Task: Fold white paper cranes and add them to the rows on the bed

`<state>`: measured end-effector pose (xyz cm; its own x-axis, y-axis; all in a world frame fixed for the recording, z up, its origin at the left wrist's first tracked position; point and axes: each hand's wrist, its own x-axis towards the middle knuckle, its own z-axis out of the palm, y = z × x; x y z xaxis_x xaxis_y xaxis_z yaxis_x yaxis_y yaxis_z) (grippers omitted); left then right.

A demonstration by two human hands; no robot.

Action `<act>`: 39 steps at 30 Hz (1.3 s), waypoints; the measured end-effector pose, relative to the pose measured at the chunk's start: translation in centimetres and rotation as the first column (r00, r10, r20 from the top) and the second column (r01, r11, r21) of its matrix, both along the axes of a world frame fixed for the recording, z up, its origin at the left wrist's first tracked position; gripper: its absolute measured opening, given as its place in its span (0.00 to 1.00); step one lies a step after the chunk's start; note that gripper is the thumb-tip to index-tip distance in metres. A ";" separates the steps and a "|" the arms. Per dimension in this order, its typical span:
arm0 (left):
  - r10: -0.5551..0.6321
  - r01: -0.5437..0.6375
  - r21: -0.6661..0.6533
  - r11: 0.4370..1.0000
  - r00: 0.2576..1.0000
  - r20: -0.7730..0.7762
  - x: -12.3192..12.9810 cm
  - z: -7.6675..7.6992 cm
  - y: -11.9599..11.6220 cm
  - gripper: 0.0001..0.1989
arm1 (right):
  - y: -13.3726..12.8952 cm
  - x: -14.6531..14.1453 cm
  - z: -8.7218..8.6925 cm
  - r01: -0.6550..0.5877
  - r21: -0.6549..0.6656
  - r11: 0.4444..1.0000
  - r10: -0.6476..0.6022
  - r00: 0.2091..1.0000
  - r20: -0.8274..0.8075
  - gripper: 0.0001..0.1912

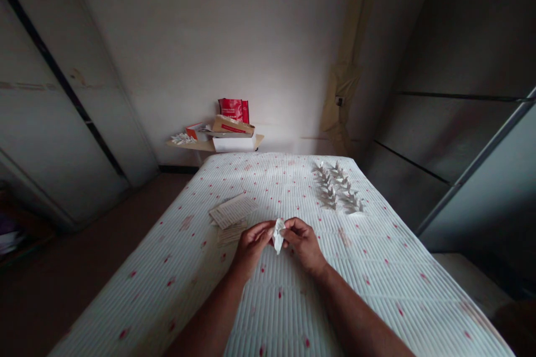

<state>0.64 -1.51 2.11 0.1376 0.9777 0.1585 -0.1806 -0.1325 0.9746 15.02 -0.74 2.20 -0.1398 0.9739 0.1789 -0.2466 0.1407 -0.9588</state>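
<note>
Between my two hands is a small piece of folded paper [278, 237], white and narrow, pointed at its lower end. My left hand [254, 242] pinches its left side, and my right hand [304, 242] grips the right side with thumb and fingers. Both hands are just above the bed cover. Sheets of printed paper [234, 211] lie in a loose stack to the left, beyond my left hand. Over on the right, several folded paper cranes [329, 192] stand in two rows.
The striped white cover [176, 284] with red spots spreads over the bed. Beyond its far edge, a small shelf [201, 145] holds a white box [234, 144], a red bag [232, 109] and white folded bits [183, 138]. Dark wardrobe panels [456, 122] stand at right.
</note>
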 end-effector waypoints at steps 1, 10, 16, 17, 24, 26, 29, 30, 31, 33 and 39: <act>0.001 -0.001 0.006 1.000 1.000 -0.014 0.0 0.1 0.0 0.22 | 0.0 0.0 0.0 -0.002 0.006 1.000 0.002 1.000 0.001 0.12; 0.084 -0.076 0.070 0.995 0.990 -0.114 0.1 0.2 -0.1 0.15 | -0.3 -0.1 0.1 -0.021 0.009 1.000 0.021 0.999 0.044 0.10; 0.062 -0.059 0.040 0.997 0.995 -0.081 0.1 0.7 -0.3 0.18 | -0.3 -0.1 0.2 -0.017 0.002 1.000 0.017 1.000 0.019 0.11; 0.055 -0.053 0.031 0.998 0.996 -0.074 0.1 0.7 -0.4 0.19 | -0.3 -0.1 0.2 -0.020 -0.002 1.000 0.020 1.000 0.006 0.11; 0.021 -0.023 0.027 0.999 0.998 0.066 0.1 0.1 -0.3 0.21 | -0.2 0.1 0.1 -0.041 -0.016 0.999 0.041 0.998 -0.039 0.10; 0.015 -0.018 0.032 0.999 0.997 0.077 0.1 -0.1 -0.2 0.20 | -0.2 0.1 0.1 -0.040 -0.010 0.999 0.039 0.998 -0.039 0.10; 0.017 -0.018 0.034 0.999 0.999 0.031 0.1 0.0 -0.1 0.20 | -0.2 0.0 0.0 -0.038 -0.021 0.999 0.038 0.999 -0.039 0.11; 0.021 -0.022 0.035 0.999 1.000 0.016 0.1 0.1 -0.1 0.20 | -0.2 0.0 0.0 -0.039 -0.025 0.999 0.038 0.999 -0.039 0.11; 0.029 -0.029 0.036 0.999 1.000 0.002 0.1 0.2 -0.1 0.19 | -0.2 0.0 0.0 -0.040 -0.026 0.999 0.039 0.998 -0.039 0.11; 0.047 -0.046 0.041 0.998 0.998 -0.029 0.1 0.4 -0.1 0.19 | -0.2 0.0 -0.1 -0.045 -0.020 0.999 0.044 0.998 -0.038 0.11; 0.147 -0.127 0.119 0.985 0.973 -0.176 0.3 0.7 -0.5 0.16 | -0.4 0.0 -0.1 -0.052 -0.003 0.999 0.052 0.999 -0.008 0.11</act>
